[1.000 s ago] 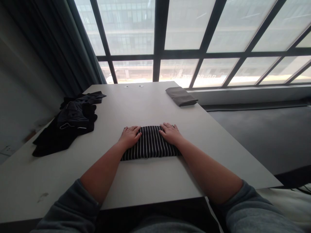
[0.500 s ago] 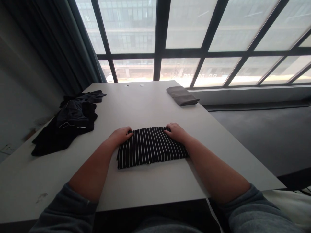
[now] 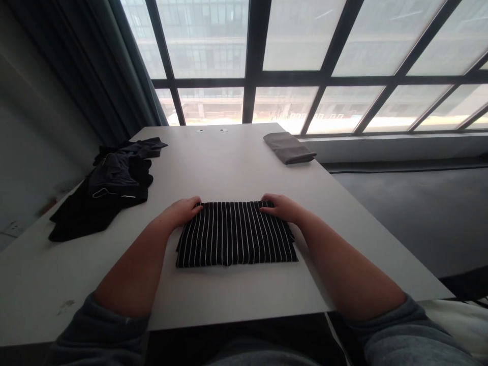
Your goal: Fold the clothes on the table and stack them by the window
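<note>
A folded black cloth with white stripes, perhaps a garment, lies on the white table in front of me. My left hand pinches its far left corner, thumb on top. At the far right corner my right hand grips the cloth in the same way, its fingers partly hidden behind the fold. The near edge rests on the tabletop, and a lower layer peeks out at both sides.
Dark crumpled clothes with a white drawstring are heaped along the table's left side. A folded grey cloth sits near the far right edge. Beyond the table are a window and a dark curtain.
The striped cloth has straightened, its right side coming nearer to me and its left edge shifting left. My left hand has moved slightly left, still gripping; the right hand keeps its hold.
</note>
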Motion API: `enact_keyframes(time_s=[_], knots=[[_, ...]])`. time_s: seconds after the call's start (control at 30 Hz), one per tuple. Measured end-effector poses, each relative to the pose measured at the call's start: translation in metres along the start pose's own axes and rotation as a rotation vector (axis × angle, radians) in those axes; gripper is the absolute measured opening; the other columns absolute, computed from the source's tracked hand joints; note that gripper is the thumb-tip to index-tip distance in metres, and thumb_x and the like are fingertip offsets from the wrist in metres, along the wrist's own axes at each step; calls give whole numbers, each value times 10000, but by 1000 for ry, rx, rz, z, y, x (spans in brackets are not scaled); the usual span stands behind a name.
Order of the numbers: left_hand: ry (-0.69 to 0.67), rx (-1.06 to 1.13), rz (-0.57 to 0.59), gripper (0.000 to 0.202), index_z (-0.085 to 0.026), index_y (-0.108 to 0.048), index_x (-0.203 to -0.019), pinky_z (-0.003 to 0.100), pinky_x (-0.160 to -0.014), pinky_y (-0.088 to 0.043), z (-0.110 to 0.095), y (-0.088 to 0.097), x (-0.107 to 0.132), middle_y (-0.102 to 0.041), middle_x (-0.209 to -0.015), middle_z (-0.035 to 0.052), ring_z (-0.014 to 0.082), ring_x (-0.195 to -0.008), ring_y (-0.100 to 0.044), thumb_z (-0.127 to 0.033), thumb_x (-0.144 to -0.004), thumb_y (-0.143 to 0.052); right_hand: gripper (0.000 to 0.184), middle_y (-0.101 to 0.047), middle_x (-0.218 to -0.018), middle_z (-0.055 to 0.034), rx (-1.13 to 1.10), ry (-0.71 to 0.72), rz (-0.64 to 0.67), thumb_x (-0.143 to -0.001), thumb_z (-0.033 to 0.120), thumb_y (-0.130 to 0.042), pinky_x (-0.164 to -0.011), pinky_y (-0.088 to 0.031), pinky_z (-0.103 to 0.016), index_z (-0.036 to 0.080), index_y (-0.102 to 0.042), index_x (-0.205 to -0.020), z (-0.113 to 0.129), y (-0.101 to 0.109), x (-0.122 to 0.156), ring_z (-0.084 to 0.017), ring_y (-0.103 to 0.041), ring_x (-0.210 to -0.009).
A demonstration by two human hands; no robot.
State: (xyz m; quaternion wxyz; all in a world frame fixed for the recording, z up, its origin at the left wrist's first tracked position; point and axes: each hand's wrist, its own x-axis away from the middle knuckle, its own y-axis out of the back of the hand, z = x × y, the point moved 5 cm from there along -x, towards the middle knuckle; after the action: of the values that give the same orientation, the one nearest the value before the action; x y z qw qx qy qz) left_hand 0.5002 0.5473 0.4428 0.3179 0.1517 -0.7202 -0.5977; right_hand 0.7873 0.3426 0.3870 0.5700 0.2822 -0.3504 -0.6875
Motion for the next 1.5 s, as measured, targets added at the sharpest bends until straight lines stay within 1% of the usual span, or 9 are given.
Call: enact_keyframes(time_s=[0.27,0.43,0.67,0.87,1.03,1.13,1.3,1.4,1.5], knots=[[23,-1,-137,407,-222,-684,-1094,353,-919,-500,9,1,-8,-782,-1075,108,276,-1028,-719,-443,-1065,-344,262,-780,-1127,-74,-91,-45,-18,-925,376,-753,-909,-522,-345,232,-752,-1144,-5,0,-1,-255,-708,-1031],[13,15,-127,348,-223,-712,-1083,352,-911,-511,13,-3,-9,-792,-1072,98,278,-1023,-725,-420,-1030,-431,338,-777,-1155,-95,-84,-39,38,-939,429,-719,-908,-509,-349,219,-759,-1200,-2,1,-1,-268,-707,-1042],[-17,24,-132,359,-233,-745,-1138,348,-991,-514,14,-6,-13,-785,-1189,84,265,-1128,-711,-341,-1012,-427,345,-778,-1006,-99,-58,-19,144,-967,507,-635,-839,-492,-354,194,-776,-1004,0,-1,0,-271,-698,-921],[-51,-10,-78,346,-232,-743,-1173,366,-1028,-513,11,-4,-6,-764,-1218,86,260,-1141,-697,-308,-991,-459,334,-751,-1173,-115,-219,-73,189,-974,476,-638,-945,-516,-387,205,-707,-1156,6,9,10,-287,-684,-1053],[-178,-59,-139,485,-209,-630,-1435,438,-1180,-424,-30,-3,7,-658,-1453,126,295,-1352,-596,-408,-1063,-392,650,-755,-1175,-61,-494,-89,343,-872,399,-780,-903,-567,-378,281,-545,-1466,7,15,22,-227,-708,-960],[-294,21,-92,570,-238,-501,-1569,451,-1210,-395,-67,-9,10,-596,-1546,118,297,-1419,-549,-490,-1063,-427,470,-754,-1226,-50,-534,32,433,-853,319,-756,-984,-555,-387,266,-706,-1318,13,15,23,-237,-707,-1078],[-272,73,33,386,-236,-717,-1239,471,-1057,-488,-82,-7,13,-729,-1277,130,334,-1190,-662,-483,-977,-577,305,-796,-1172,-8,-375,105,581,-844,230,-693,-1051,-518,-360,267,-843,-1107,32,18,15,-229,-713,-1117],[-321,163,111,240,-255,-718,-1057,390,-946,-515,-71,1,21,-746,-1159,83,282,-1067,-682,-435,-910,-655,336,-807,-1156,8,-289,212,613,-855,195,-666,-1022,-524,-324,284,-850,-1121,57,33,7,-207,-731,-1078],[-266,223,179,255,-267,-681,-1097,367,-885,-511,-53,7,29,-747,-1159,63,269,-1042,-684,-431,-904,-651,338,-809,-1136,20,-230,310,566,-870,180,-646,-1008,-526,-300,296,-855,-1109,80,51,-3,-191,-737,-1054]])
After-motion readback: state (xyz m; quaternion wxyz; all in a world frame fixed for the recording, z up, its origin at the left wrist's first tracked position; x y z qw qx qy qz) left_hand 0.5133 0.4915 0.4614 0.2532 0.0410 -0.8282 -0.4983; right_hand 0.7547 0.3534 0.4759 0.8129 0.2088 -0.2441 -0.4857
